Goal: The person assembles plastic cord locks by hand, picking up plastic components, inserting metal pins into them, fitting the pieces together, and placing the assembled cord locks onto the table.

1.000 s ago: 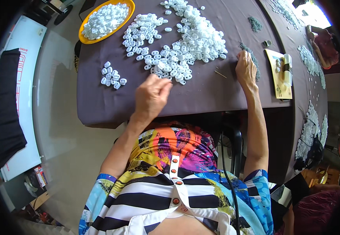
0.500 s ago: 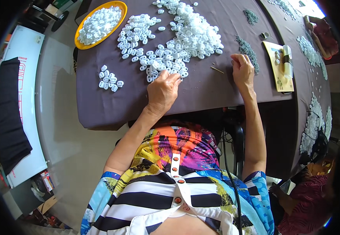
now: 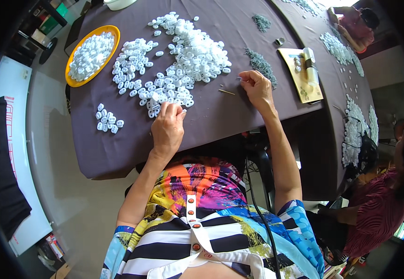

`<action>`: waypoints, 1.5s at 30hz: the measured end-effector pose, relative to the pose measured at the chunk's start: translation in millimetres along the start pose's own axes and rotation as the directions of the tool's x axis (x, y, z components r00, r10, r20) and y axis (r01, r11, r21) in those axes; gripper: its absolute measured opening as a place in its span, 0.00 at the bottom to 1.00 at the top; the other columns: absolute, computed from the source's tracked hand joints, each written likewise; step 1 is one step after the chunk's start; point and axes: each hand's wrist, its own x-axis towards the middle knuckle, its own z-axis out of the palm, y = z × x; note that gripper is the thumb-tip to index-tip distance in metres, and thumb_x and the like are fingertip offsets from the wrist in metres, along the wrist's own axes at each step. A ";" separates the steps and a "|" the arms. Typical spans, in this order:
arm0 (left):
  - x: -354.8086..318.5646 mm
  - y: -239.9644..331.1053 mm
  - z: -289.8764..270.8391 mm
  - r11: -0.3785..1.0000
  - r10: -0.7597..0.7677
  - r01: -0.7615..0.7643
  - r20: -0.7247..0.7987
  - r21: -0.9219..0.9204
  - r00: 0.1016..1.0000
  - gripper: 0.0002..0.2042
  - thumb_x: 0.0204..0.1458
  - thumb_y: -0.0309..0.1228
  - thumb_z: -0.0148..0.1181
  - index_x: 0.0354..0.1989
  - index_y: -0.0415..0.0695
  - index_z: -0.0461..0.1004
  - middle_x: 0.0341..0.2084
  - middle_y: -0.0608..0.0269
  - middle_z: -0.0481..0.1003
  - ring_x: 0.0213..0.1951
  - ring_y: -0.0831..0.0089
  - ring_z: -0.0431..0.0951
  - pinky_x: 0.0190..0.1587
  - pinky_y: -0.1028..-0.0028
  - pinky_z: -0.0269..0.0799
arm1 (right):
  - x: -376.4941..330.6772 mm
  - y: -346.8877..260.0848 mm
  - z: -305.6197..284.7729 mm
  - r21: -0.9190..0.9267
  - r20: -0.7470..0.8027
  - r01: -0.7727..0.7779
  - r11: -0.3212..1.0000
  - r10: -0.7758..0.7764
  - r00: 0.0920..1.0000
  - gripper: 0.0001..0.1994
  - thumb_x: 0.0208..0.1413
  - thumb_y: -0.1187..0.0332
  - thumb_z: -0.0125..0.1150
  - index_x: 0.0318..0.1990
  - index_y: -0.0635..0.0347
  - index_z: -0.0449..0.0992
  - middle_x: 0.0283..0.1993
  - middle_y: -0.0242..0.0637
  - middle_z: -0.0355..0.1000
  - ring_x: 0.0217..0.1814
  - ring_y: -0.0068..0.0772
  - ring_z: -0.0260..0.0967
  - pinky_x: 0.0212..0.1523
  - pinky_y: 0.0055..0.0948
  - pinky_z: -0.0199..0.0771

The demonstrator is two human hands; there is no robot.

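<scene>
Just off the near edge of a big heap of small white oval plastic pieces with two holes (image 3: 197, 58), my left hand (image 3: 168, 128) is closed in a pinch. A small white piece (image 3: 184, 111) shows at its fingertips. My right hand (image 3: 259, 90) is also pinched, beside a pile of tiny grey pieces (image 3: 260, 65). Something small and pale pokes from its fingertips, too small to name. Between the hands lies a thin tan stick (image 3: 226, 92). A small separate group of white pieces (image 3: 109, 119) sits to the left of my left hand.
An orange oval tray (image 3: 116, 35) full of white pieces stands at the far left. At the right lie a yellow pad (image 3: 299, 95) with a clear tube (image 3: 311, 69) and another grey pile (image 3: 261, 22). Two people sit at the right by more piles.
The view has shifted, so the table sits further left and lower. My left hand has drawn slightly back from the white heap toward me. My right hand stays near the grey pile.
</scene>
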 end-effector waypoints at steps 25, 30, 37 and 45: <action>-11.5 -12.6 -0.9 0.427 -0.275 0.453 0.365 -0.783 0.890 0.05 0.50 0.21 0.53 0.35 0.38 0.71 0.25 0.66 0.74 0.26 0.84 0.73 0.26 0.83 0.72 | -71.5 -91.3 56.0 0.611 0.543 -0.371 0.700 -0.029 0.839 0.10 0.52 0.83 0.47 0.41 0.65 0.68 0.34 0.33 0.70 0.35 0.18 0.69 0.37 0.18 0.72; -11.1 -10.8 -2.9 0.460 -0.256 0.452 0.374 -0.764 0.891 0.05 0.50 0.21 0.53 0.35 0.38 0.71 0.25 0.67 0.73 0.26 0.84 0.72 0.26 0.84 0.71 | -69.6 -87.7 55.4 0.604 0.573 -0.389 0.696 -0.039 0.819 0.11 0.52 0.83 0.47 0.43 0.65 0.68 0.36 0.33 0.70 0.35 0.19 0.69 0.37 0.19 0.72; -10.8 -8.6 -2.0 0.489 -0.262 0.448 0.364 -0.749 0.894 0.05 0.50 0.19 0.52 0.35 0.38 0.68 0.24 0.68 0.72 0.24 0.84 0.71 0.25 0.84 0.70 | -64.5 -84.5 54.8 0.553 0.612 -0.372 0.746 -0.061 0.788 0.12 0.51 0.83 0.48 0.44 0.65 0.67 0.35 0.34 0.70 0.34 0.20 0.69 0.35 0.20 0.73; -12.1 -9.2 -0.4 0.507 -0.243 0.434 0.360 -0.744 0.901 0.07 0.49 0.17 0.52 0.35 0.39 0.65 0.25 0.68 0.70 0.24 0.84 0.70 0.25 0.83 0.70 | -53.4 -84.7 51.1 0.506 0.628 -0.338 0.794 -0.071 0.775 0.15 0.46 0.84 0.50 0.44 0.66 0.67 0.29 0.35 0.70 0.28 0.22 0.70 0.29 0.22 0.71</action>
